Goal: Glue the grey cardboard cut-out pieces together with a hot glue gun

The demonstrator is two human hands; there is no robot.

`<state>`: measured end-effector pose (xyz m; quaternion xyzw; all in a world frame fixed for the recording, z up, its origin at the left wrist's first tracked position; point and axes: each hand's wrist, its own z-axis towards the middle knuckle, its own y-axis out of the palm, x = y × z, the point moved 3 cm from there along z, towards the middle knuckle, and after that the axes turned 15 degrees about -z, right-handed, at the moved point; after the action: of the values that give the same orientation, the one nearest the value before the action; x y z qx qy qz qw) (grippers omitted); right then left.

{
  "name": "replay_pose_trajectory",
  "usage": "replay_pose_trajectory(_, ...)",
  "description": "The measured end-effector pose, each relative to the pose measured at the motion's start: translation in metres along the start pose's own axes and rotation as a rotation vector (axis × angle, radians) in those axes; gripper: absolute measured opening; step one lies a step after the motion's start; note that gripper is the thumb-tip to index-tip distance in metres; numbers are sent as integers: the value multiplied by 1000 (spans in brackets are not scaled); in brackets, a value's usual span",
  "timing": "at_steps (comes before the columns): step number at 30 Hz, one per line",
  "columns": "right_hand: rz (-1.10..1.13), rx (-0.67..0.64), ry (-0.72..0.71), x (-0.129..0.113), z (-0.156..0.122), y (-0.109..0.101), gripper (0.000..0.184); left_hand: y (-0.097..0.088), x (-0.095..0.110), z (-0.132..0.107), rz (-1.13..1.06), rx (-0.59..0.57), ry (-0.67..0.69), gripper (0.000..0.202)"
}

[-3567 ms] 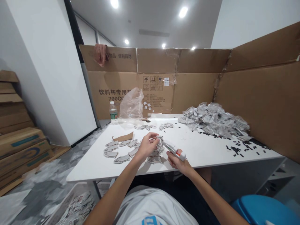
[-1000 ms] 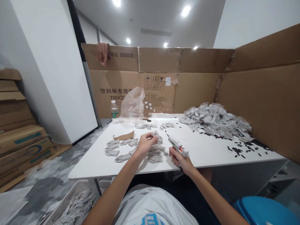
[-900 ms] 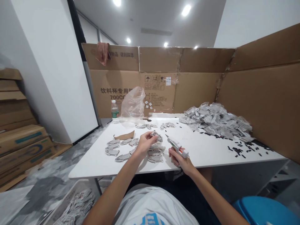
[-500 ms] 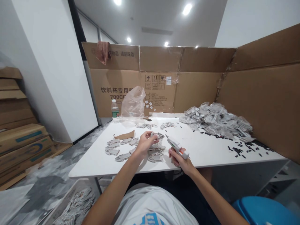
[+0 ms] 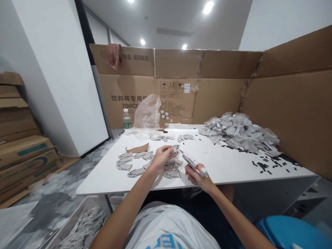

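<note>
Pinched in my left hand (image 5: 161, 159) is a small flat grey fish-shaped piece (image 5: 175, 149), held up over the table. My right hand (image 5: 198, 178) is wrapped around a white glue gun (image 5: 192, 163); its dark nozzle points up and left, very close to the piece's right end. Whether the nozzle touches the piece I cannot tell. Below and beside my left hand lie several more grey pieces (image 5: 172, 174), partly overlapping. Another group of them (image 5: 124, 160) is spread to the left, near a torn strip of brown cardboard (image 5: 137, 149).
Cardboard walls (image 5: 220, 100) border the white table (image 5: 109, 183) at back and right. A heap of plastic-wrapped pieces (image 5: 236, 131) and scattered black bits (image 5: 263, 166) lie at right. A bottle (image 5: 127, 121) and clear bag (image 5: 147, 114) stand behind. A bin (image 5: 63, 224) sits lower left.
The grey piece in my left hand has tilted and risen slightly. My right hand has brought the glue gun a little left, with its nozzle closer to the piece.
</note>
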<state>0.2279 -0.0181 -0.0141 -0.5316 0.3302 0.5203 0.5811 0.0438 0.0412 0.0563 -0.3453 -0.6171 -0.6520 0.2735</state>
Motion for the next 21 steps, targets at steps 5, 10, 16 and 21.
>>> replay_pose_trajectory(5,-6,9,-8,2,0,0,55,-3,-3,4,24,-59,-18,9)
replay_pose_trajectory(10,-11,10,-25,-2,-1,-1,54,-7,-5,6,94,-89,-19,25)
replay_pose_trajectory(16,-31,10,-33,-4,-1,-1,54,-9,-5,6,149,-94,-7,32)
replay_pose_trajectory(21,-54,9,-46,-8,-3,-2,54,-9,-5,5,161,-117,-14,36)
